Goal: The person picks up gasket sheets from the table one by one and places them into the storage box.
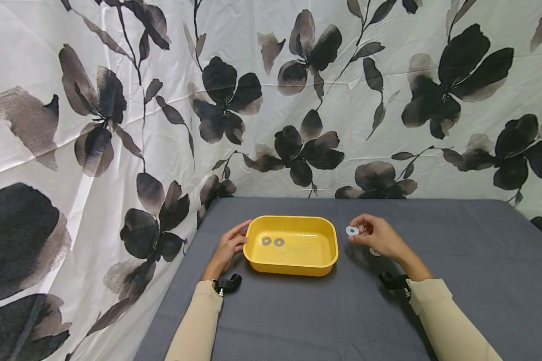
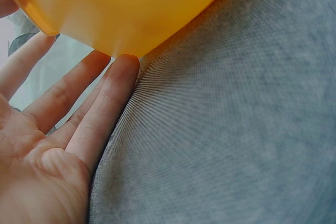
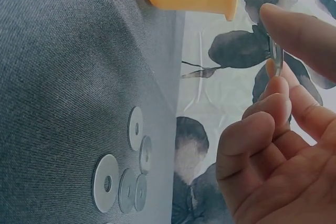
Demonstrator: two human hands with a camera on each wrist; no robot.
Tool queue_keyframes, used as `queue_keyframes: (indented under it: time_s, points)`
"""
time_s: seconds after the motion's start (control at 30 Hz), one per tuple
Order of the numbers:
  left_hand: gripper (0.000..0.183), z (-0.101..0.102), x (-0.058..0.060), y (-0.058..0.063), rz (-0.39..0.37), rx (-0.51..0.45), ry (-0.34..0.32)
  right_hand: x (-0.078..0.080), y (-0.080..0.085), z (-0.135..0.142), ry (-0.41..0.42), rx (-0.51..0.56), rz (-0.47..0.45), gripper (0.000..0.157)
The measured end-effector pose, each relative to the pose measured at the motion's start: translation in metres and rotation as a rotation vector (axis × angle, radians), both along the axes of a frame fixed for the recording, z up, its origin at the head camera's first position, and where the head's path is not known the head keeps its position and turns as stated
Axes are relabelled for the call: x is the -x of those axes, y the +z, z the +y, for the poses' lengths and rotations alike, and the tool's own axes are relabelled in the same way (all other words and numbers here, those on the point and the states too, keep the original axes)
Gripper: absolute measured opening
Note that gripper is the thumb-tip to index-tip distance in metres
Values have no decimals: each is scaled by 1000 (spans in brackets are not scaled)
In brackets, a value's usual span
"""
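Pinching a washer (image 1: 349,231) with right hand (image 1: 381,238) beside the yellow tray (image 1: 298,256); touching the tray with spread left hand (image 1: 225,250).

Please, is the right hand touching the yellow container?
Apart. The head view shows grey cloth between the right hand and the yellow container.

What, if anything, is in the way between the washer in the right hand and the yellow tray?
Nothing visible, apart from the raised side of the yellow tray itself. The right hand holds the washer just off the tray's right side; the loose washers lie on the gray cloth, farther from the tray.
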State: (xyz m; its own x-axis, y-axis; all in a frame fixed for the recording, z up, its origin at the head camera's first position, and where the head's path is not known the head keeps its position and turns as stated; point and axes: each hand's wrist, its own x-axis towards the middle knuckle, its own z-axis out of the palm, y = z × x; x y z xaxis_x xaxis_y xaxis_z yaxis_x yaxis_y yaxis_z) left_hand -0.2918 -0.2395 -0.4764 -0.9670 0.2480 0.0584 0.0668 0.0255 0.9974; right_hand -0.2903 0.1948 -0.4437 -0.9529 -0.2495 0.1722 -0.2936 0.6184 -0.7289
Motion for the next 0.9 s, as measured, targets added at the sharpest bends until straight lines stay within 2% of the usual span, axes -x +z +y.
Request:
queue_keyframes:
  time_s: [0.47,0.9]
  points:
    - [52,-1,0,0,12,5,2,0,6,-6,-17,-6,39,35]
    - [51,-1,1,-2,12,2,15,-4,5,-15,-36,50,12,35]
